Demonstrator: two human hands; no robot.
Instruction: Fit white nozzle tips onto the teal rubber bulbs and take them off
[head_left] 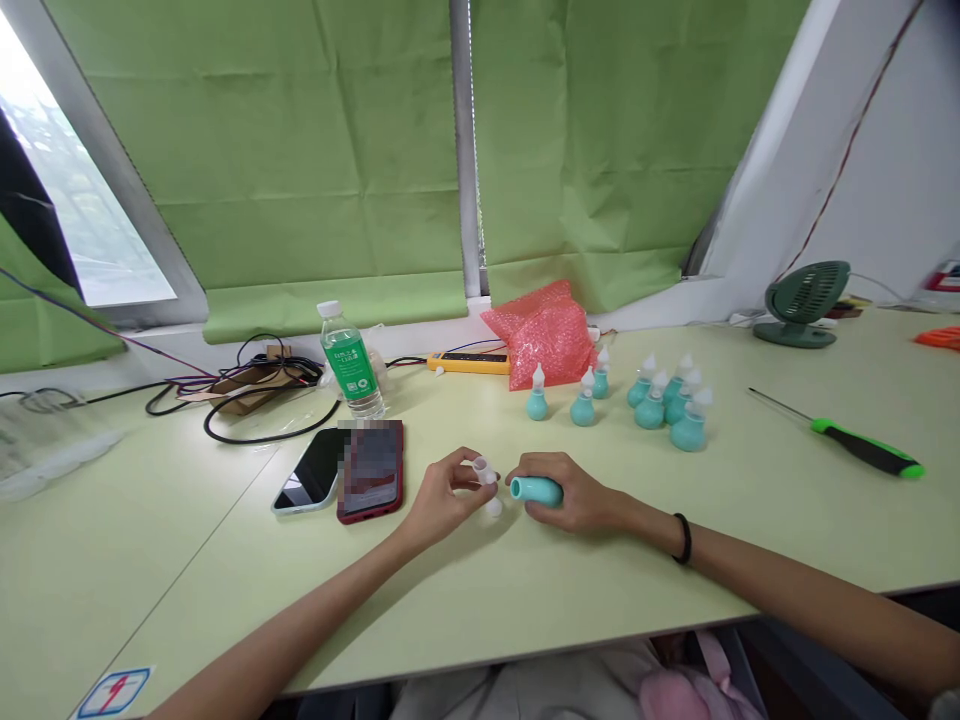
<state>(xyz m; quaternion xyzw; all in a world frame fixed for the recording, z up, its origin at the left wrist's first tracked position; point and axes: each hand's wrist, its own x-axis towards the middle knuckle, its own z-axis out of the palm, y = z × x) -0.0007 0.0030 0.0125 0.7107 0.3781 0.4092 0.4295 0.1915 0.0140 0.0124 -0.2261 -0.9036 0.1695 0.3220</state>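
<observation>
My left hand (pixel 442 497) pinches a small translucent plastic tube piece (pixel 484 470) by its lower part, its wide mouth upward. A small white round piece (pixel 493 507) shows just below those fingers; whether it touches them I cannot tell. My right hand (pixel 568 492) is wrapped round a teal rubber bulb (pixel 537 490) lying sideways, its open neck toward the left hand. Tube and bulb are apart. Beyond the hands stand several teal bulbs with clear pointed tips, among them one bulb (pixel 537 404) at the left and another bulb (pixel 688 430) at the right.
A red phone (pixel 373 485) and a pale phone (pixel 309 475) lie left of my hands, with a water bottle (pixel 351 365) behind. At the back are a pink bubble-wrap bag (pixel 551 340) and yellow power strip (pixel 469 363). A screwdriver (pixel 855 440) and green fan (pixel 802 305) are at the right.
</observation>
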